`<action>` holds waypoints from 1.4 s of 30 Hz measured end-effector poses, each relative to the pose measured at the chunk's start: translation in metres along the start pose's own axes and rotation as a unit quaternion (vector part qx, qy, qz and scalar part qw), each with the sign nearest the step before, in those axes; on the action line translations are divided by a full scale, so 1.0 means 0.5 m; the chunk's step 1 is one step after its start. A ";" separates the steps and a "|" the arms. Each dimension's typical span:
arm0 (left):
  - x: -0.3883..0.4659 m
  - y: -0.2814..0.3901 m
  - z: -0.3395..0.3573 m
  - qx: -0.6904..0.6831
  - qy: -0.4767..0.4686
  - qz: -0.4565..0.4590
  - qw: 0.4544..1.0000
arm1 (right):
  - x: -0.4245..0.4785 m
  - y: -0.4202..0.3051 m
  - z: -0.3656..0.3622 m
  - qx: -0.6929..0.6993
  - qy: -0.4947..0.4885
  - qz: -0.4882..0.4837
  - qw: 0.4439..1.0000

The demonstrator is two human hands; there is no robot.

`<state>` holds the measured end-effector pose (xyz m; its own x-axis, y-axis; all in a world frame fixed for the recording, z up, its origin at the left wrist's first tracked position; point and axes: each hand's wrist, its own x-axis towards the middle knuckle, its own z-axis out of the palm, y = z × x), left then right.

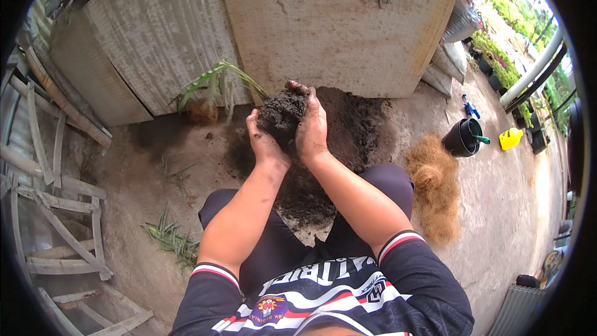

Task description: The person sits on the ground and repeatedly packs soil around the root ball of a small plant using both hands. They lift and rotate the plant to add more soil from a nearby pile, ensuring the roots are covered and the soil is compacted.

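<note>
My left hand (267, 145) and my right hand (313, 131) are cupped around a dark clump of soil (282, 114), one on each side. Dirt coats my fingers. Green plant stems (246, 79) run from the clump's upper left edge and lean left, ending in leaves (201, 82); whether they are rooted in the clump is hidden. Under my hands, loose dark soil (357, 126) spreads over the floor and between my knees. Below the leaves sits a reddish-brown lump (204, 112), too blurred to name.
Brown coir-like fibre (431, 186) lies right of my knee. Beyond it are stacked black plant pots (461, 137), a yellow bottle (511, 139) and a blue spray-trigger head (470, 106). Panels (336, 28) stand ahead, bamboo framing (65, 200) at left. Cut leaves (171, 238) litter the floor.
</note>
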<state>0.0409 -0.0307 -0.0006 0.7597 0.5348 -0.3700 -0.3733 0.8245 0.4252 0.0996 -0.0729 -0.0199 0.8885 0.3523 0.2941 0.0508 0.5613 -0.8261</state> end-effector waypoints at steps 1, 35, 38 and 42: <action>0.003 0.003 -0.004 -0.007 -0.002 -0.008 1.000 | 0.001 0.002 -0.005 -0.045 -0.008 -0.018 0.999; -0.002 0.002 -0.030 0.049 -0.104 0.089 0.989 | -0.006 -0.087 -0.020 -0.450 -0.196 -0.482 0.726; -0.017 -0.014 -0.028 0.105 -0.085 0.144 0.980 | -0.013 -0.085 -0.018 -0.432 -0.175 -0.505 0.726; -0.034 -0.010 -0.015 0.131 -0.091 0.155 0.975 | -0.019 -0.090 -0.019 -0.416 -0.169 -0.509 0.735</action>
<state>0.0257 -0.0425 -0.0027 0.7223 0.6899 -0.0480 -0.4690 0.5396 0.6992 0.0931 -0.1085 0.0097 0.0405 0.3112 0.9495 0.9962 0.0610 -0.0624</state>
